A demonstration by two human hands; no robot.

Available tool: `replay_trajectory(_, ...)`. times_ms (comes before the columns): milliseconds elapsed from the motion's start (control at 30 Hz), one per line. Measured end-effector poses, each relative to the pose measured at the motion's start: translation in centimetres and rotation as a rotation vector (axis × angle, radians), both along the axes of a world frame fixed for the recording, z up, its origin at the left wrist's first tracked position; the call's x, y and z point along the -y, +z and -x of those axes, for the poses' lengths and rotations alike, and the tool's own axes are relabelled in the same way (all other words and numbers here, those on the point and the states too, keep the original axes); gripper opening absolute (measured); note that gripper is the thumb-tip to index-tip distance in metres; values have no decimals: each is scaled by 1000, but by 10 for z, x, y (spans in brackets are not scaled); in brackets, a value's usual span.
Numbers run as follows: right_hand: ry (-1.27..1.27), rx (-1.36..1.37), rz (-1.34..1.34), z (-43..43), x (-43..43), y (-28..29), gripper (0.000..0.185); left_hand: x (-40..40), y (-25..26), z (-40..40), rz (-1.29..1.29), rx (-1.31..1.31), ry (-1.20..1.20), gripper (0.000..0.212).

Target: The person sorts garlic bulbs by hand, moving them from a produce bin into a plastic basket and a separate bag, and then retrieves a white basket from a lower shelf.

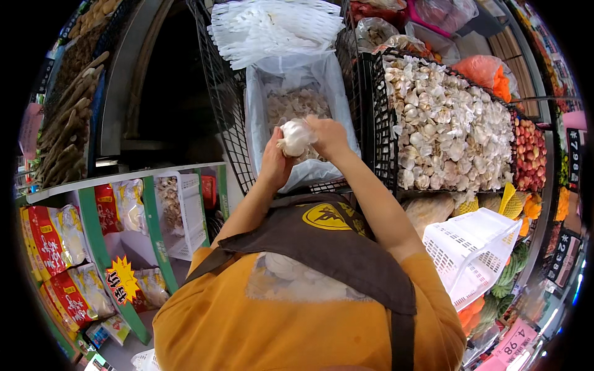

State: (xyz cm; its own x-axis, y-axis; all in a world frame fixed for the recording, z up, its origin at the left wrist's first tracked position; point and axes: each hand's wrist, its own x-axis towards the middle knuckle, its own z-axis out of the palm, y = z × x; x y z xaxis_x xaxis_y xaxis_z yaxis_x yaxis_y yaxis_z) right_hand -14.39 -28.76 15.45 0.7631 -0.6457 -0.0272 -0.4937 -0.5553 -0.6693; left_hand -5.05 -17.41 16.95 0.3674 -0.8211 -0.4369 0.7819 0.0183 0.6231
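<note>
A white garlic bulb (pixel 295 137) rests in my left hand (pixel 277 160), its fingers wrapped round the near side. My right hand (pixel 330 137) touches the bulb's upper right, the fingertips drawn together on its papery skin; whether they pinch a loose piece is too blurred to tell. Both hands are over a bin lined with a pale plastic bag (pixel 260 109). Loose garlic skins (pixel 297 104) lie in the bottom of the bag.
White foam netting (pixel 276 28) is heaped at the bin's far end, inside a black wire cart (pixel 225 102). To the right stands a black crate (pixel 385 139) full of garlic bulbs (pixel 445 125). A white plastic basket (pixel 473 255) is at my right; shelves with bagged goods (pixel 51 241) are at left.
</note>
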Motion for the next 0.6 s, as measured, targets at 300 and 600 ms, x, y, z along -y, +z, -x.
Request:
replay_trajectory(300,-179,249,-730,5,-1,-1,41,-5,-11,-15,130,-38,-26,41)
replay_trajectory(600,-161,597,-948,-5,-24,39,34,3,6,-23,195,406,-222,33)
